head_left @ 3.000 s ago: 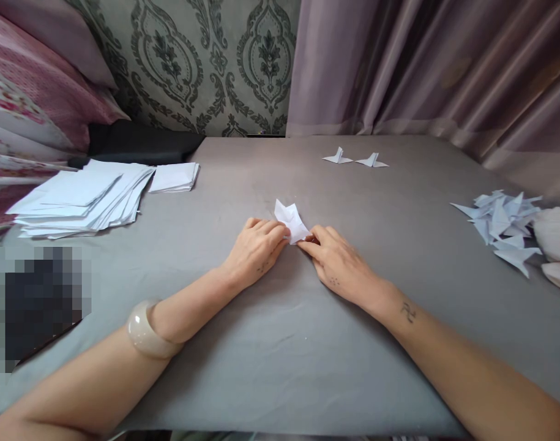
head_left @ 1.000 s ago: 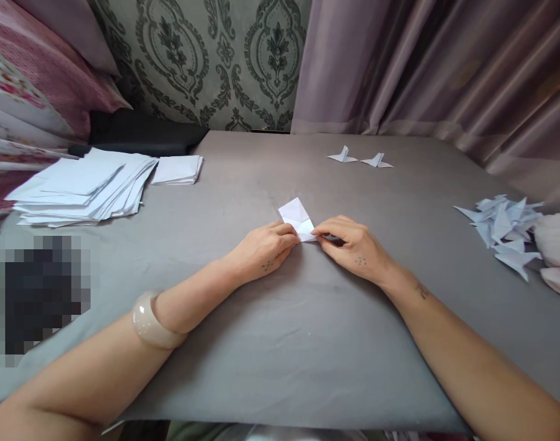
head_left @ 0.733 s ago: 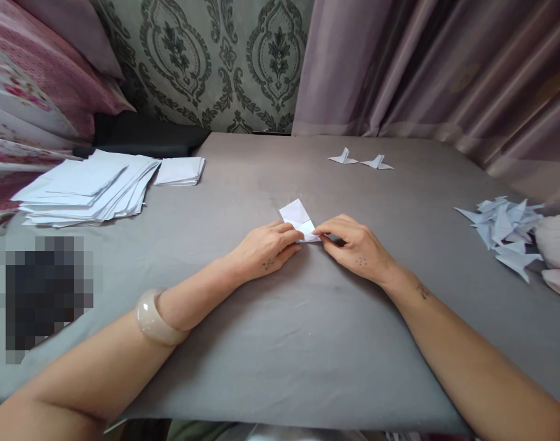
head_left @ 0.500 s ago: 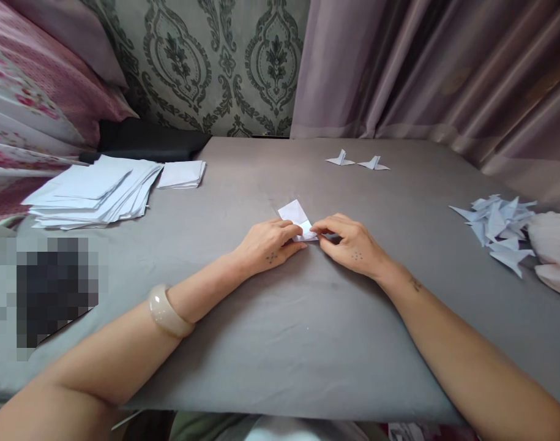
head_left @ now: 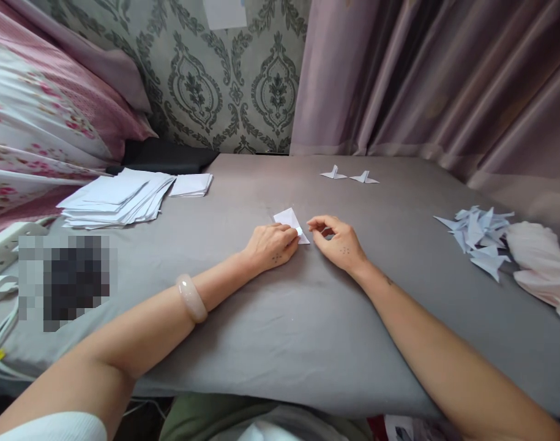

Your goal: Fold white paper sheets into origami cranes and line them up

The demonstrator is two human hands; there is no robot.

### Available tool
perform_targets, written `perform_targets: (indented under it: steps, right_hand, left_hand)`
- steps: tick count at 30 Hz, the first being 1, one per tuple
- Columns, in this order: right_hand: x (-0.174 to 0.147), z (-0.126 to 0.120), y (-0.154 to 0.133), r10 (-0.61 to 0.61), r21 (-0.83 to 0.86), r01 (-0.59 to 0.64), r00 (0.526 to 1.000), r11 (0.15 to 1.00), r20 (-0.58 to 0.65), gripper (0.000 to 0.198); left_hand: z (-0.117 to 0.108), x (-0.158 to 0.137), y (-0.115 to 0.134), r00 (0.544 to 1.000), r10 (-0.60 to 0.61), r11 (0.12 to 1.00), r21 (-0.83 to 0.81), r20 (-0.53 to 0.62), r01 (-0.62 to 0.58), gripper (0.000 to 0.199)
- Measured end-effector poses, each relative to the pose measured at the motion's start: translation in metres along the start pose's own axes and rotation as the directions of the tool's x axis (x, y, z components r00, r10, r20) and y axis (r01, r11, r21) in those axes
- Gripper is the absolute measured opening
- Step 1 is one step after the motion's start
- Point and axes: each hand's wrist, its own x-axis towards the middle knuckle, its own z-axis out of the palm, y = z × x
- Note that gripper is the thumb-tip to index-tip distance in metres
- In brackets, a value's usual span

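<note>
A small sheet of white folded paper (head_left: 287,218) lies at the middle of the grey-covered table, its corner pointing away from me. My left hand (head_left: 274,242) rests on its near left part, with the fingers bent and pressed onto it; the fingertips hide some of the folds. Just right of the paper, my right hand (head_left: 337,242) hovers apart from it, thumb and forefinger curved with a gap between them and nothing held.
Stacks of white paper (head_left: 109,199) and smaller sheets (head_left: 191,185) lie back left. Two folded paper birds (head_left: 365,177) sit at the back. At right are a pile of folded paper pieces (head_left: 479,229) and a pale cloth (head_left: 537,257). A power strip (head_left: 8,245) stands far left.
My right hand has let go of the paper's right edge and moved slightly away. The paper's right side now slants in a folded edge. My left hand stays on it. The view has tilted up.
</note>
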Motion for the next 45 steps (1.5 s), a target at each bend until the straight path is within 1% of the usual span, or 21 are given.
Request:
perform_targets:
  steps: [4,8,12,19,23,28,30,33,37,39,41,45]
  right_hand:
    - [-0.003,0.002,-0.003,-0.099,-0.049,0.104,0.990,0.993,0.097,0.024]
    - [-0.006,0.003,-0.009,-0.118,-0.135,0.141,0.979,0.981,0.166,0.024]
    - [-0.004,0.002,-0.008,-0.104,-0.192,0.135,0.981,0.972,0.164,0.022]
    - [-0.001,0.003,-0.003,-0.081,-0.195,0.113,0.982,0.974,0.169,0.018]
    - [-0.002,0.004,-0.002,-0.084,-0.174,0.109,0.986,0.979,0.145,0.016]
    - [-0.001,0.006,0.000,-0.074,-0.106,0.085,0.991,0.991,0.108,0.013]
    - [0.000,0.007,0.002,-0.090,-0.083,0.098,0.991,0.992,0.102,0.013]
    - [0.002,0.006,0.003,-0.108,-0.068,0.116,0.987,0.991,0.117,0.014]
    - [0.002,0.001,0.000,-0.083,-0.087,0.100,0.980,0.991,0.179,0.017]
    - [0.000,-0.001,-0.002,-0.112,-0.105,0.137,0.970,0.985,0.218,0.025]
    - [-0.002,-0.002,-0.002,-0.143,-0.120,0.173,0.964,0.977,0.225,0.029]
    - [-0.004,-0.002,0.002,-0.150,-0.126,0.175,0.971,0.976,0.189,0.020]
  left_hand:
    - [-0.001,-0.001,0.002,1.000,-0.017,1.000,-0.012,-0.018,0.016,0.032]
    - [-0.001,-0.001,0.002,1.000,-0.019,1.000,-0.005,-0.023,0.019,0.032]
    - [0.001,-0.002,0.002,1.000,-0.012,1.000,0.011,-0.016,0.012,0.035]
    - [0.003,-0.002,0.000,0.999,0.004,1.000,0.004,-0.041,-0.003,0.035]
    - [0.005,-0.002,-0.002,0.999,0.022,0.999,0.045,-0.023,-0.021,0.036]
    - [0.008,-0.002,-0.002,0.999,0.043,0.996,0.079,-0.023,-0.041,0.038]
    - [0.008,-0.002,-0.002,0.998,0.051,0.995,0.084,-0.022,-0.049,0.037]
    - [0.010,-0.002,-0.004,0.998,0.060,0.994,0.095,-0.023,-0.058,0.036]
    - [0.012,-0.002,-0.006,0.997,0.067,0.993,0.098,-0.023,-0.064,0.036]
    - [0.013,-0.002,-0.005,0.998,0.062,0.994,0.093,-0.022,-0.060,0.036]
    - [0.013,-0.001,-0.004,0.998,0.056,0.995,0.089,-0.015,-0.055,0.034]
    - [0.009,-0.001,-0.001,0.999,0.032,0.996,0.085,0.014,-0.033,0.032]
